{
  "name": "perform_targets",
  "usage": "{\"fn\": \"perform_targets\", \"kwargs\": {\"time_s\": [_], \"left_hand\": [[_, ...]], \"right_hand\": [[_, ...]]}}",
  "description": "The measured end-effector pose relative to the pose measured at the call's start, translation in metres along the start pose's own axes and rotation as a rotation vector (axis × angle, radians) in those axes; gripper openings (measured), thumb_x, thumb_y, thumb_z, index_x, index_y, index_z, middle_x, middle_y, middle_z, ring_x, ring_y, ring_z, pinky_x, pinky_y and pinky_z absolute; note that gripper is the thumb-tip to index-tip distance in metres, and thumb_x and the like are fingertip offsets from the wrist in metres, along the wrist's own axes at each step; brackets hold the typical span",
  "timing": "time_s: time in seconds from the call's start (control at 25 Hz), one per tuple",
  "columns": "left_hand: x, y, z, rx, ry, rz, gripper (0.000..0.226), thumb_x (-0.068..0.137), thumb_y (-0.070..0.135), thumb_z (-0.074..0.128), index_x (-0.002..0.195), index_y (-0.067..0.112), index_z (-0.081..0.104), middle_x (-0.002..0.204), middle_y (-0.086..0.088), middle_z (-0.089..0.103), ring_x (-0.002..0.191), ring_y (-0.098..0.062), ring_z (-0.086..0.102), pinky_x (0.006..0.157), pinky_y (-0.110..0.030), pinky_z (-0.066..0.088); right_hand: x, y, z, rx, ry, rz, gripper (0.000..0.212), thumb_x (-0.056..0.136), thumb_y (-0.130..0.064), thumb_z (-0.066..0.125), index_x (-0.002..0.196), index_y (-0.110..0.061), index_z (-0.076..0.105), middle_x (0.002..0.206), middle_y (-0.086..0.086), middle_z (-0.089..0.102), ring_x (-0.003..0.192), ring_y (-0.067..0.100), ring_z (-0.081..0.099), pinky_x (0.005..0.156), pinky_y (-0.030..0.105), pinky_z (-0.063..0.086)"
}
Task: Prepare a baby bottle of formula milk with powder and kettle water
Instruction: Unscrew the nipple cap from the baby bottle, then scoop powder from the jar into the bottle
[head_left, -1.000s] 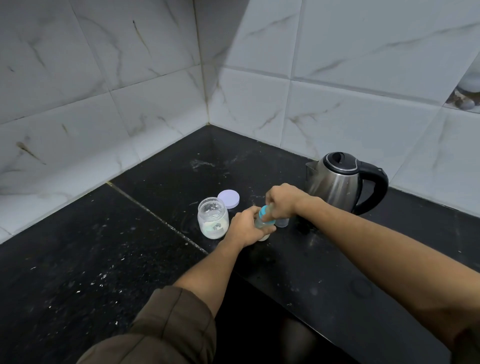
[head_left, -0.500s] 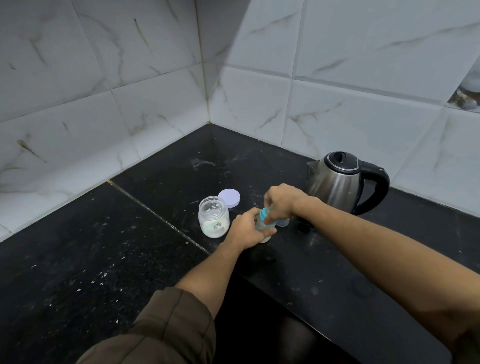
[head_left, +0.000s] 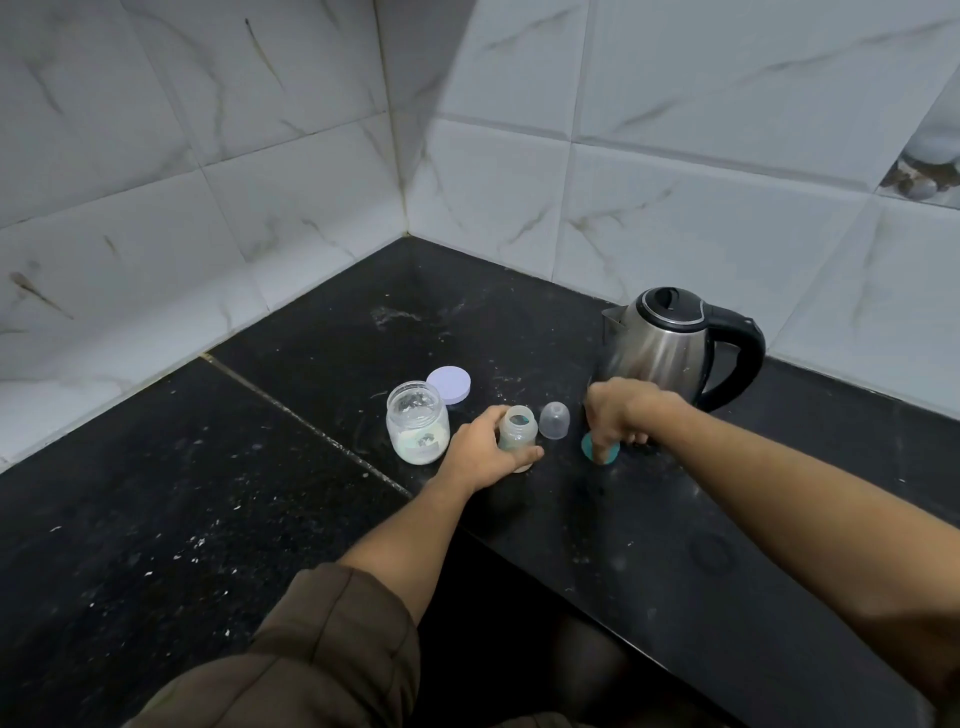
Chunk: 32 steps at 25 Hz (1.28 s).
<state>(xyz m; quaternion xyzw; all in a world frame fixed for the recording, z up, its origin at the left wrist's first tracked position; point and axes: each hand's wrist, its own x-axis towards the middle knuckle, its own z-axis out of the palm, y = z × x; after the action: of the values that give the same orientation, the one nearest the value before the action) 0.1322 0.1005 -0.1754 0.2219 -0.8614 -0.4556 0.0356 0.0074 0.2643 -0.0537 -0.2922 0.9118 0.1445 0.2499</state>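
A small clear baby bottle (head_left: 518, 430) stands upright and uncapped on the black counter (head_left: 208, 493), and my left hand (head_left: 480, 451) grips its body. Just right of it sits a clear dome cap (head_left: 554, 420). My right hand (head_left: 621, 415) holds the teal nipple ring (head_left: 597, 451) down at the counter, fingers curled over it. A glass jar of white powder (head_left: 417, 429) stands open to the left of the bottle, with its lilac lid (head_left: 449, 384) lying behind it. A steel kettle (head_left: 662, 348) with a black handle stands behind my right hand.
White marble-look tiled walls (head_left: 311, 182) meet in a corner behind the counter. A seam (head_left: 301, 421) runs diagonally across the counter left of the jar. The counter's front edge drops away near my left forearm.
My right hand has taken the teal ring off the bottle and carried it right, down to the counter. The bottle's mouth is now bare. The left hand kept its grip.
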Motion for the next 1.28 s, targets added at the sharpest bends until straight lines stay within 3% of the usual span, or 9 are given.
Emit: {"fn": "perform_targets", "kwargs": {"time_s": [0.16, 0.24, 0.48, 0.6, 0.68, 0.8, 0.92, 1.08, 1.28], "left_hand": [[-0.004, 0.014, -0.007, -0.089, 0.026, 0.032, 0.117, 0.063, 0.083, 0.074, 0.160, 0.029, 0.035, 0.157, 0.011, 0.050, 0.144, -0.009, 0.046, 0.121, -0.038, 0.038], [-0.003, 0.022, -0.011, -0.124, 0.064, 0.079, 0.108, 0.074, 0.086, 0.060, 0.161, 0.029, 0.032, 0.160, 0.008, 0.046, 0.148, -0.010, 0.041, 0.123, -0.040, 0.034], [-0.002, 0.043, -0.031, -0.033, 0.207, 0.191, 0.085, 0.093, 0.072, 0.046, 0.161, 0.022, 0.034, 0.161, 0.007, 0.045, 0.148, -0.013, 0.041, 0.122, -0.038, 0.034], [-0.001, 0.048, -0.046, 0.004, 0.307, 0.251, 0.075, 0.100, 0.062, 0.049, 0.160, 0.018, 0.037, 0.160, 0.005, 0.047, 0.149, -0.015, 0.041, 0.122, -0.040, 0.034], [-0.001, 0.049, -0.064, 0.020, 0.369, 0.266, 0.084, 0.093, 0.071, 0.044, 0.159, 0.020, 0.038, 0.158, 0.007, 0.049, 0.148, -0.014, 0.041, 0.122, -0.038, 0.034], [-0.004, 0.038, -0.095, 0.089, 0.442, 0.232, 0.099, 0.082, 0.083, 0.047, 0.161, 0.025, 0.033, 0.158, 0.011, 0.048, 0.147, -0.013, 0.041, 0.118, -0.039, 0.035], [-0.011, 0.013, -0.125, 0.184, 0.463, 0.184, 0.109, 0.074, 0.088, 0.055, 0.161, 0.027, 0.032, 0.160, 0.009, 0.044, 0.148, -0.015, 0.039, 0.119, -0.044, 0.039], [-0.022, -0.026, -0.146, 0.275, 0.295, -0.021, 0.132, 0.058, 0.092, 0.068, 0.164, 0.028, 0.023, 0.167, 0.003, 0.033, 0.153, -0.020, 0.033, 0.122, -0.046, 0.035], [-0.025, -0.049, -0.136, 0.293, 0.179, -0.039, 0.130, 0.047, 0.081, 0.084, 0.158, 0.028, 0.039, 0.156, 0.008, 0.050, 0.141, -0.015, 0.050, 0.114, -0.039, 0.044]], "right_hand": [[-0.005, 0.002, 0.028, -0.017, -0.112, 0.035, 0.039, 0.071, -0.031, 0.091, 0.092, -0.012, 0.064, 0.077, 0.003, 0.067, 0.073, 0.021, 0.075, 0.078, 0.035, 0.064], [-0.009, 0.000, 0.035, -0.041, -0.111, 0.044, 0.042, 0.075, -0.032, 0.090, 0.090, -0.015, 0.055, 0.077, 0.001, 0.058, 0.076, 0.021, 0.068, 0.080, 0.034, 0.061], [-0.004, -0.003, 0.051, -0.048, -0.105, 0.032, 0.074, 0.074, -0.040, 0.089, 0.134, -0.015, 0.055, 0.083, -0.002, 0.049, 0.107, 0.026, 0.068, 0.095, 0.041, 0.057], [-0.006, -0.006, 0.039, -0.060, -0.149, 0.058, 0.078, 0.071, -0.052, 0.090, 0.131, -0.014, 0.057, 0.093, -0.001, 0.056, 0.095, 0.022, 0.068, 0.093, 0.039, 0.057], [-0.008, -0.010, 0.015, -0.055, -0.024, 0.039, 0.071, 0.072, -0.059, 0.086, 0.122, -0.014, 0.064, 0.098, 0.000, 0.063, 0.088, 0.022, 0.065, 0.089, 0.037, 0.057], [-0.007, -0.026, -0.033, 0.075, 0.291, -0.046, 0.044, 0.080, -0.057, 0.077, 0.106, -0.023, 0.068, 0.110, 0.004, 0.069, 0.102, 0.028, 0.069, 0.087, 0.039, 0.057], [-0.005, -0.054, -0.071, 0.265, 0.495, -0.240, 0.009, 0.082, -0.033, 0.067, 0.089, -0.028, 0.070, 0.101, -0.002, 0.074, 0.099, 0.026, 0.069, 0.087, 0.037, 0.057], [0.005, -0.102, -0.085, 0.216, 0.429, -0.522, 0.039, 0.082, -0.007, 0.053, 0.104, -0.028, 0.077, 0.102, -0.007, 0.074, 0.102, 0.020, 0.069, 0.093, 0.037, 0.056], [0.031, -0.146, -0.062, -0.016, 0.283, -0.608, 0.041, 0.085, -0.017, 0.050, 0.116, -0.035, 0.072, 0.123, -0.002, 0.069, 0.114, 0.022, 0.059, 0.096, 0.043, 0.049]]}}
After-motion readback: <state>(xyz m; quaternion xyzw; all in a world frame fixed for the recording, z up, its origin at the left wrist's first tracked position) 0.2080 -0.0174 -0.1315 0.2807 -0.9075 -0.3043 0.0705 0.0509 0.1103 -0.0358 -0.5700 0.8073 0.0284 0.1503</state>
